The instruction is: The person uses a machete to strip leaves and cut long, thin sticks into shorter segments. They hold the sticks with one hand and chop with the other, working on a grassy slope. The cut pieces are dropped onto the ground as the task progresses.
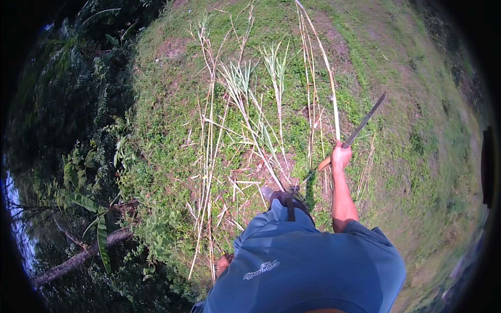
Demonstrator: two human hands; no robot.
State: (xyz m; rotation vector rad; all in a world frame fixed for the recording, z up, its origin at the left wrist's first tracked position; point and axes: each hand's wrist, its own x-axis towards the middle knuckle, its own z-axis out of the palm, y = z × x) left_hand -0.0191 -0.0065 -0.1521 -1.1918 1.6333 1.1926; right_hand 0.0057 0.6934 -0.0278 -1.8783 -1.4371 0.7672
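My right hand (341, 155), arm stretched forward, is closed round the wooden handle of a machete (365, 120). The dark blade points up and to the right; the handle's butt sticks out at the left of the fist. A long pale cane stalk (330, 78) runs from the far edge down to this same hand; whether the fingers also grip it cannot be made out. Low at the left, my left hand (224, 264) shows only in part beside my blue shirt, close to the lower ends of some long thin stalks (207, 156). Its fingers are mostly hidden.
Leafy-topped cut canes (240, 83) lie on the grass in front of me. Short chopped pieces (236, 189) are scattered near my foot (267, 193). Dense dark bushes (68, 115) line the left side, with a fallen trunk (83, 256) below. Grass (417, 172) stretches off to the right.
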